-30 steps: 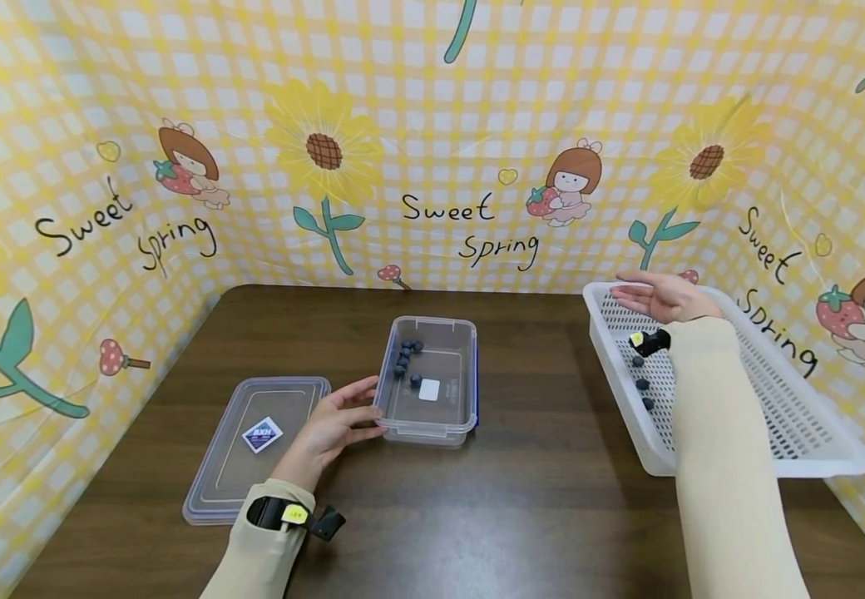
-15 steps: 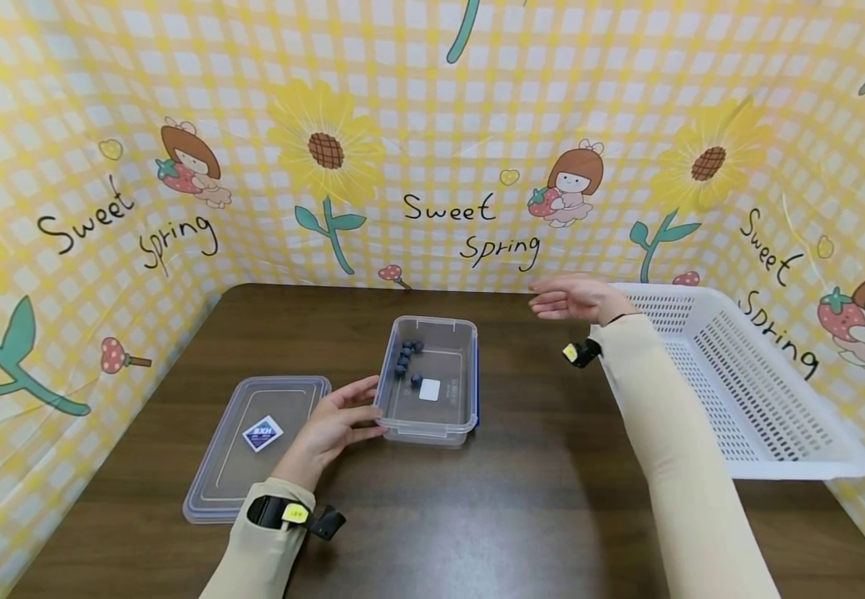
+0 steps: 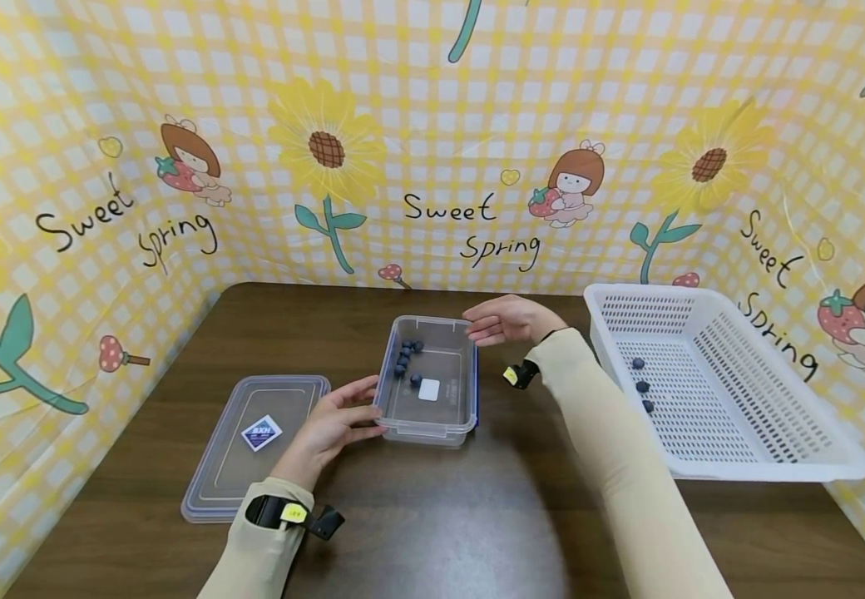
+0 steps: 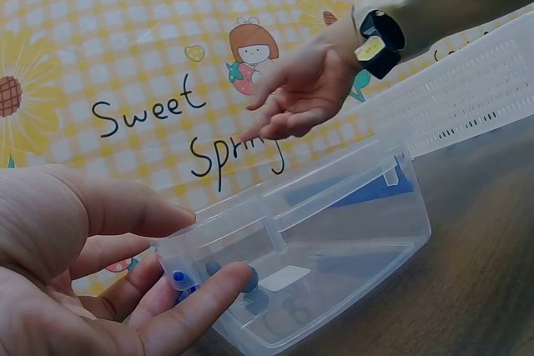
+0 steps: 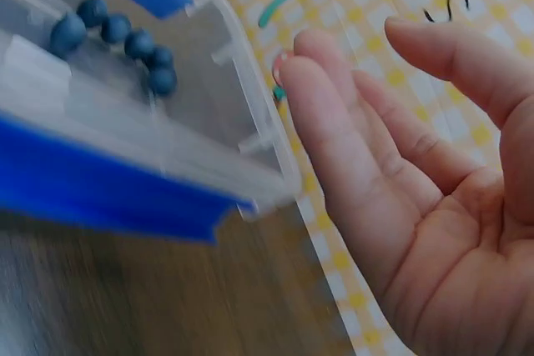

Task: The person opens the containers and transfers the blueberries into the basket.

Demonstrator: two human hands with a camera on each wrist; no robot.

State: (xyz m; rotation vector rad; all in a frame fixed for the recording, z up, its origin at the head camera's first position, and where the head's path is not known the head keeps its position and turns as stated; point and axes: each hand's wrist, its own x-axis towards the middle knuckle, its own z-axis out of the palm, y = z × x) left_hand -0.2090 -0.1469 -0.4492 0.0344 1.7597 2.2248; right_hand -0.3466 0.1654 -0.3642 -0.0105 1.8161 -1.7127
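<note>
A clear plastic food container (image 3: 443, 420) with blue side clips stands mid-table with several blueberries (image 3: 402, 360) along its left inner side. My left hand (image 3: 335, 428) holds its near left corner, thumb and fingers on either side of it. Beside the container's far right rim hovers my right hand (image 3: 511, 320), palm turned inward. In the right wrist view, the right thumb (image 5: 442, 47) is apart from the loosely bent fingers (image 5: 342, 156), and nothing shows between them. A white perforated basket (image 3: 762, 399) at the right has 3 blueberries (image 3: 642, 387) in view near its left wall.
The container's lid (image 3: 230, 474), with a diamond-shaped sticker (image 3: 262, 433), lies flat to the left, partly under the left forearm. A yellow checked cloth (image 3: 440, 125) walls in the back and sides of the brown wooden table (image 3: 417, 524).
My right hand has travelled left from above the basket to the container's far right rim, uncovering the blueberries in the basket. The left hand and the container have stayed put.
</note>
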